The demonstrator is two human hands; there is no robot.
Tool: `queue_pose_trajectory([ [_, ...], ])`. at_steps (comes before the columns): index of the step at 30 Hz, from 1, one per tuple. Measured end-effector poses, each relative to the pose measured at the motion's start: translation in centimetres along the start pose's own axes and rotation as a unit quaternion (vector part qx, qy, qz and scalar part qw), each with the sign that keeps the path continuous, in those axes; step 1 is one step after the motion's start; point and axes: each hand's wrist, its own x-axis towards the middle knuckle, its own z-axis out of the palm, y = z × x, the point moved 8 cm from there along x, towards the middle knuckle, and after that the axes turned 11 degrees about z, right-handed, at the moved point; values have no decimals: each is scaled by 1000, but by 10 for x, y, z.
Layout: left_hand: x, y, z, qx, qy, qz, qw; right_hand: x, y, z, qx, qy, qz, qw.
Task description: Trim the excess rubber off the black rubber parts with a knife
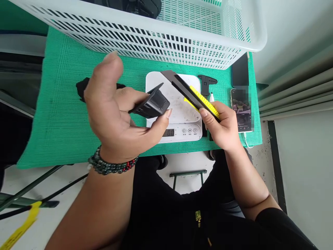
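Between its thumb and fingers, my left hand [117, 114] grips a black plastic part [154, 103], held tilted above the left side of a white digital scale [173, 80]. The scale's display reads 0.0. A yellow and black utility knife [195, 97] is in my right hand [221, 125], its blade out and pointing up and left over the scale. Knife and black part are apart. Behind my left hand, another black object [82, 89] lies partly hidden on the green mat [65, 73]. Dark specks dot the scale plate.
A white perforated basket [166, 38] holding black parts [145, 7] spans the table's far side. Right of the scale are black calipers [206, 81], a white-tipped marker [211, 97], a lit phone [240, 111] with a cable and a dark flat object [239, 73].
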Motion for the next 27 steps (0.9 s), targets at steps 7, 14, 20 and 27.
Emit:
queue_pose_trajectory([
  [7, -3, 2, 0, -21, -23, -3, 1000, -3, -7, 6, 14, -36, -22, 999],
  [14, 0, 7, 0, -12, -25, -11, 1000, -2, -5, 8, 7, -50, -15, 999],
  [20, -15, -9, 1, -16, -48, -102, 994, -1, -8, 9, 8, -54, -14, 998],
  [27, -4, 4, -1, 20, -46, -68, 996, -2, -8, 9, 7, -54, -16, 998],
])
